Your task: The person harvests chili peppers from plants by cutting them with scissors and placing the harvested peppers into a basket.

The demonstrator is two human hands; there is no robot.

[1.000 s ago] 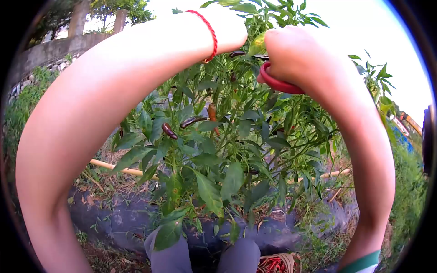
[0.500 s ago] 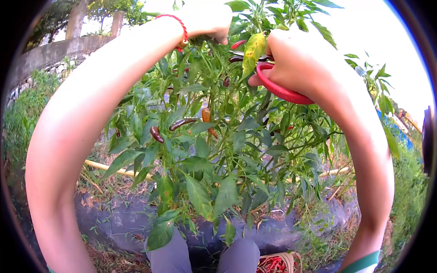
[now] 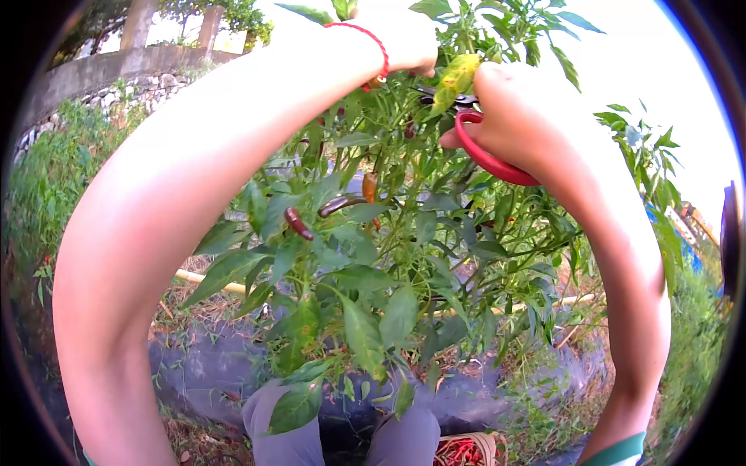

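My right hand (image 3: 505,116) is wrapped round the handle of red-handled scissors (image 3: 497,167). Their dark blades point left into the top of a chili pepper plant (image 3: 361,322), partly covered by a yellowing leaf (image 3: 457,80). Just left of the blades is my left hand (image 3: 412,48), washed out by glare, with its fingers curled down at the foliage; what they pinch, if anything, is hidden. A red cord bracelet (image 3: 371,35) circles that wrist. Lower on the plant hang a dark red chili (image 3: 298,224), a purple-brown chili (image 3: 336,205) and an orange-brown chili (image 3: 369,186).
A woven basket (image 3: 488,446) with red chilies in it stands by my right knee (image 3: 404,439). Dark plastic sheeting (image 3: 202,377) covers the soil under the plant. A yellowish pole (image 3: 210,281) runs low behind the leaves. At the back left stands a stone wall (image 3: 109,97).
The view has shifted, so the plant sits further right. My left hand has come nearer the scissors. A red chili seen by the blades before is out of sight now.
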